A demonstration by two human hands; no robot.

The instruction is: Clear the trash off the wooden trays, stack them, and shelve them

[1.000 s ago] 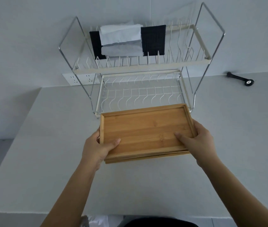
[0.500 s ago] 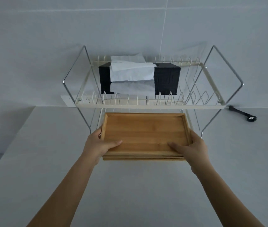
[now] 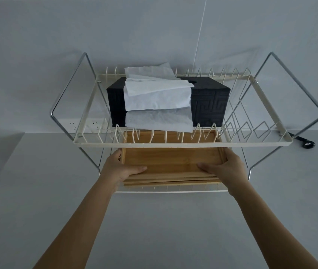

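Reaching in over bare grey worktop, with open room on both sides. Gripping the stacked wooden trays at the near corners: left hand clasping the left edge, thumb lying inside; right hand clasping the right edge likewise. Sitting partly on the lower shelf of the wire rack, near edge just inside its front rail. Resting on the upper tier farther back: black tissue box.
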